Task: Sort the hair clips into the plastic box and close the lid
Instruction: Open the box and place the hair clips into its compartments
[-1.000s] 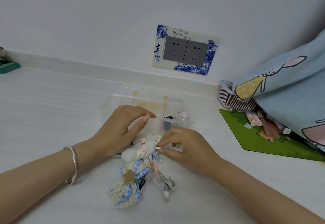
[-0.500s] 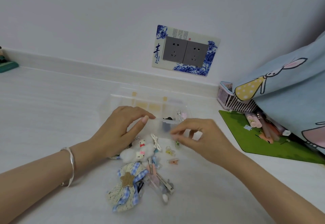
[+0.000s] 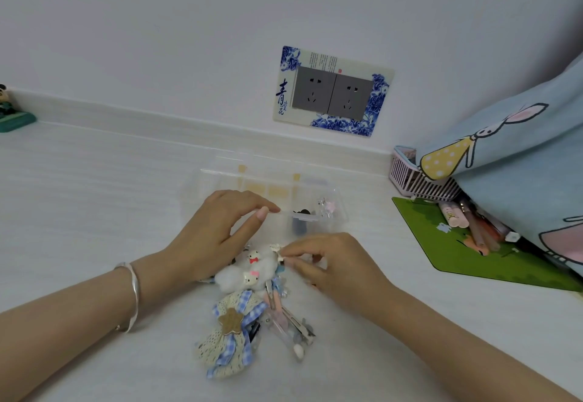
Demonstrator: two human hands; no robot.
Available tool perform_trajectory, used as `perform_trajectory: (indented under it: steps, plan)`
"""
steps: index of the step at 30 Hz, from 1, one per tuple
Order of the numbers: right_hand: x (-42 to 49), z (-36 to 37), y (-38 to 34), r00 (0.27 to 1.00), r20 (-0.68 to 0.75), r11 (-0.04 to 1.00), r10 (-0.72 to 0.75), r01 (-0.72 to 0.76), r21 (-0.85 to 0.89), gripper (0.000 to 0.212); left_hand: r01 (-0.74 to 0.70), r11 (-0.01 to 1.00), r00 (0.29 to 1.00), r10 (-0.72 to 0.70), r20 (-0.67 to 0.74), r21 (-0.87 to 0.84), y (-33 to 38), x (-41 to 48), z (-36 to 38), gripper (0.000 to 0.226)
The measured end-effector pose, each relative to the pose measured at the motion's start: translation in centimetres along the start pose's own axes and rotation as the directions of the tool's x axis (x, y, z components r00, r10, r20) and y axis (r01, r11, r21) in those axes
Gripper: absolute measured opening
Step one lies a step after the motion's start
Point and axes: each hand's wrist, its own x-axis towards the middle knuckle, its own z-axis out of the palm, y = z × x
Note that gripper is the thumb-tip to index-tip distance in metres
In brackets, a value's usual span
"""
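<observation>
A clear plastic box (image 3: 220, 182) with compartments stands open on the white surface; its right-hand cells hold a few small clips (image 3: 326, 207). My left hand (image 3: 217, 231) rests on the box's front rim, thumb and fingers apart. In front of the box lies a pile of hair clips (image 3: 277, 313): fluffy white cat clips (image 3: 249, 270), a lace and blue-check bow with a star (image 3: 232, 335), and metal snap clips. My right hand (image 3: 328, 263) is at the pile's top right edge, fingertips pinched on a small white clip (image 3: 277, 248).
A pink slatted basket (image 3: 410, 177) and a green mat (image 3: 467, 244) with pens and tubes lie at the right, under a blue cartoon-print cloth (image 3: 520, 162). A double wall socket (image 3: 331, 92) is behind the box. A small figurine (image 3: 9, 111) stands far left.
My right hand went up to the box's right cells half a second ago and has come back down to the pile, pinching a small white clip. The left hand has stayed on the box.
</observation>
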Motion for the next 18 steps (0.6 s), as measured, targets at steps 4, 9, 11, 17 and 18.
perform_trajectory:
  steps: [4,9,11,17,18]
  plan:
    - [0.1,-0.5,0.3,0.994,-0.103,0.999,-0.036,0.036,-0.009,0.013,0.003,1.0,1.0,-0.003,-0.003,0.0,0.0,0.0,0.0,0.037]
    - [0.6,-0.3,-0.3,0.982,-0.065,0.917,0.175,-0.138,0.375,0.011,-0.001,1.0,1.0,0.001,-0.005,0.003,0.1,0.1,0.1,0.037]
    - [0.7,-0.3,-0.3,0.972,-0.059,0.878,0.229,-0.18,0.444,0.009,-0.001,1.0,1.0,0.001,-0.006,0.002,0.2,0.1,0.0,0.037]
    - [0.1,-2.2,0.1,0.931,-0.095,0.789,0.353,-0.242,0.565,0.016,-0.002,1.0,1.0,0.002,-0.008,0.014,0.0,0.0,0.0,0.035]
    - [0.0,-2.4,0.2,0.925,-0.101,0.786,0.367,-0.25,0.566,0.015,-0.002,1.0,1.0,0.003,-0.008,0.019,0.0,-0.1,0.0,0.035]
